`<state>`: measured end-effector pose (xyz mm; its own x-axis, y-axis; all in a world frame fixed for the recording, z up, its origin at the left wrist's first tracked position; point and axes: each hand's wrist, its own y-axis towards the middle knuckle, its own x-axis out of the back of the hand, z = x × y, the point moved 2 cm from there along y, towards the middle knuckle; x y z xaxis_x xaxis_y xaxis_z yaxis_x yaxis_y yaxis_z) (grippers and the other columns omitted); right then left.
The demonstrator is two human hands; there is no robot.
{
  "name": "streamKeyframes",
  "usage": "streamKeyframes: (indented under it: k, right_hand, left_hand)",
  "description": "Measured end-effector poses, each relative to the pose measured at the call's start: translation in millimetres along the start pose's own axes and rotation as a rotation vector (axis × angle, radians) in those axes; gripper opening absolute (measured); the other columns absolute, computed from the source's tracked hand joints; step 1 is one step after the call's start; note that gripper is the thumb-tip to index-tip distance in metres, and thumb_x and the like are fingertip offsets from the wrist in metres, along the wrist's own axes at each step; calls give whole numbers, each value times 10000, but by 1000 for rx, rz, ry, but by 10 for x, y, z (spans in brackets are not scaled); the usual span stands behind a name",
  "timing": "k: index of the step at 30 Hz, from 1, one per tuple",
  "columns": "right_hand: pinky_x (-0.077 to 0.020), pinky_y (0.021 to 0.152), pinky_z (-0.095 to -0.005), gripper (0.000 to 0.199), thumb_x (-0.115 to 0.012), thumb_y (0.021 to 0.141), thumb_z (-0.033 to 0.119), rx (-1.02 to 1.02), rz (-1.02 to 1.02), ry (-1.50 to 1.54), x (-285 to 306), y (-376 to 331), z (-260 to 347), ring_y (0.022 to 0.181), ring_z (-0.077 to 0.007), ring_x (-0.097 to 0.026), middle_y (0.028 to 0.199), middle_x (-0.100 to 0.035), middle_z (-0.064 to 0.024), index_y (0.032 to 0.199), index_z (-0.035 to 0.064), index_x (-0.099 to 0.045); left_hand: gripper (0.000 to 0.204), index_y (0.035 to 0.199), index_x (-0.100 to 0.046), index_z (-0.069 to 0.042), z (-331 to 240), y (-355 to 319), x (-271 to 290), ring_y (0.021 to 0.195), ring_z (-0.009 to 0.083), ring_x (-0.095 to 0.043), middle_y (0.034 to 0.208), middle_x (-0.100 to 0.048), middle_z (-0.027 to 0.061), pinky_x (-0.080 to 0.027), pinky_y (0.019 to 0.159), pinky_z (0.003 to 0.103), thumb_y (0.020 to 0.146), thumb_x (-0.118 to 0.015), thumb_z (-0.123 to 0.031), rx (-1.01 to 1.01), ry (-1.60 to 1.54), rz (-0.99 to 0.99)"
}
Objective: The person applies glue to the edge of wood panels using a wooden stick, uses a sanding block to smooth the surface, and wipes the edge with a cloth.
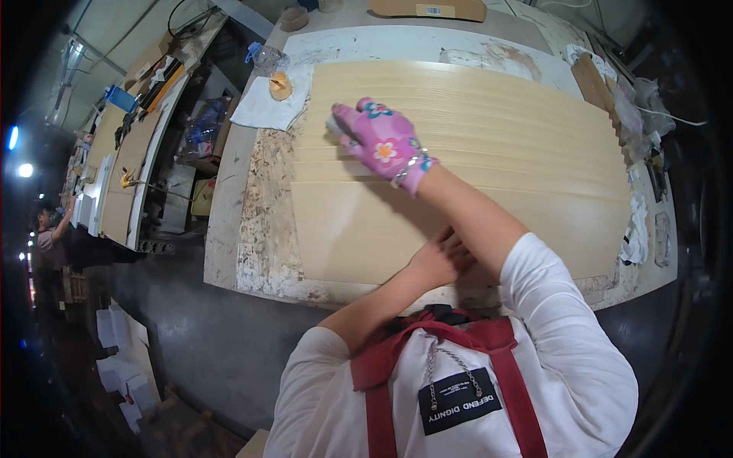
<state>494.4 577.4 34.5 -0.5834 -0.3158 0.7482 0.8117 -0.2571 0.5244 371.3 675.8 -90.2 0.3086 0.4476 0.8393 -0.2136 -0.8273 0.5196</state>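
A large cream-coloured panel (489, 214) with long shallow ridges across its far half lies flat on the workbench. My right hand (384, 145), in a pink flowered glove with a bracelet at the wrist, is over the panel's left part. Its fingers are closed on a small pale grey pad (334, 124), mostly covered by the glove. My bare left hand (444, 258) is at the panel's near edge, beneath my right forearm. Its fingers look bent, but their tips are hidden.
A white cloth (271, 103) with a round tan object (280, 85) on it lies at the bench's far left corner, beside a clear plastic bottle (265, 56). Plastic wrap (649, 99) hangs at the right edge. Another person (53, 233) stands by a bench at far left.
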Motion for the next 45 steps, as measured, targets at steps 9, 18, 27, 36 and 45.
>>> streamKeyframes:
  k: [9,18,27,36,45]
  right_hand:
    - [-483,606,-397,326,-597,775,198,-364,248,-281,537,-90,-314,723,-303,-578,822,-550,-136,1086,112,-545]
    - [-480,627,-351,289,-488,869,351,-156,220,-13,-245,10,152,678,-265,-607,696,-586,-114,831,77,-571]
    - [-484,607,-435,286,-558,839,238,-52,-4,-223,44,-56,152,765,-330,-582,870,-570,-155,1096,113,-546]
    - [-480,658,-417,315,-579,806,186,-286,182,-315,422,-161,-118,797,-332,-584,884,-559,-157,1110,109,-546]
    - [-492,705,-426,395,-581,793,238,-1,248,-128,-424,41,254,841,-337,-578,938,-542,-172,1164,116,-526]
  left_hand:
    - [402,1089,-627,-98,9,129,63,1207,253,-420,1199,-533,82,-302,1025,454,717,-575,-241,75,-83,-83]
    - [418,1207,-541,-106,30,-100,-318,1233,296,-414,1226,-541,65,-286,1066,477,805,-528,-220,275,-915,-260]
    - [458,1229,-537,-49,21,68,52,1251,278,-399,1326,-461,97,-234,1093,453,805,-477,-210,-2,-141,-48]
    - [453,1184,-563,-24,53,80,101,1290,320,-361,1300,-490,121,-236,1090,478,770,-495,-195,-10,-132,-90]
    - [373,1081,-623,-64,10,-45,-145,1202,251,-450,1186,-565,62,-267,1074,493,729,-557,-171,74,-62,-334]
